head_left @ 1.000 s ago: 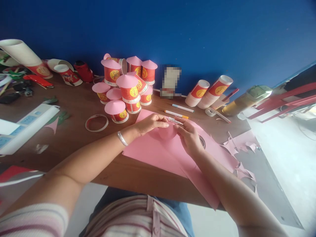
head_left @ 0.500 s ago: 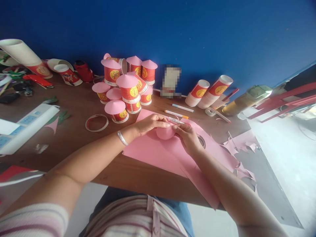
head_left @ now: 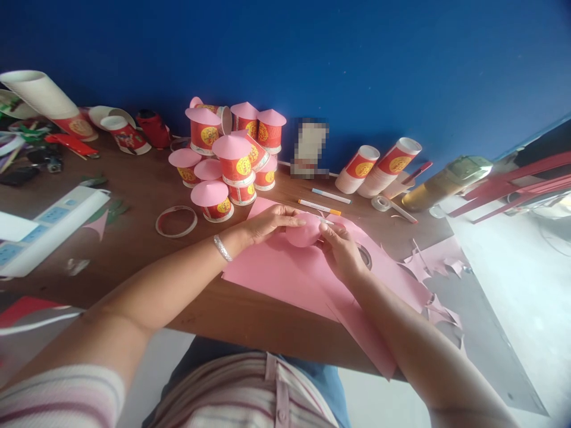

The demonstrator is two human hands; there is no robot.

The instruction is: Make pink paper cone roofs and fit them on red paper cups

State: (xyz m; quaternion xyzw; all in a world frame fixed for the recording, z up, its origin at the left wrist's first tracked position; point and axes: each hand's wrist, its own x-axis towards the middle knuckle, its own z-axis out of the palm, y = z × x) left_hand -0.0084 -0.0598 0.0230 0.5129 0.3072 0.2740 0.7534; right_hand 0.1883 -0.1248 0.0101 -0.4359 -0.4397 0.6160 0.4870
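Between my two hands is a small pink paper cone (head_left: 304,233), held just above the pink paper sheets (head_left: 285,276) on the table. My left hand (head_left: 273,224) is closed on the cone's left side, thumb on top. At the right edge my right hand (head_left: 339,245) pinches it between thumb and fingers. A white pen-like thing (head_left: 325,220) lies behind the cone, partly hidden. A dark roll of tape (head_left: 364,257) rests on the sheets beside my right hand. Behind my left hand stand several red paper cups (head_left: 216,210) topped with pink cones.
An orange marker (head_left: 319,207) and a blue-capped marker (head_left: 331,195) lie beyond the sheets. Stacked paper cups (head_left: 387,166) lean at the back right. A cardboard ring (head_left: 176,222) and a white power strip (head_left: 57,229) are to the left. Pink scraps (head_left: 441,309) lie at right.
The pink cone has tilted and turned slightly in my hands, showing more of its face. My right fingers have shifted a little along its edge.
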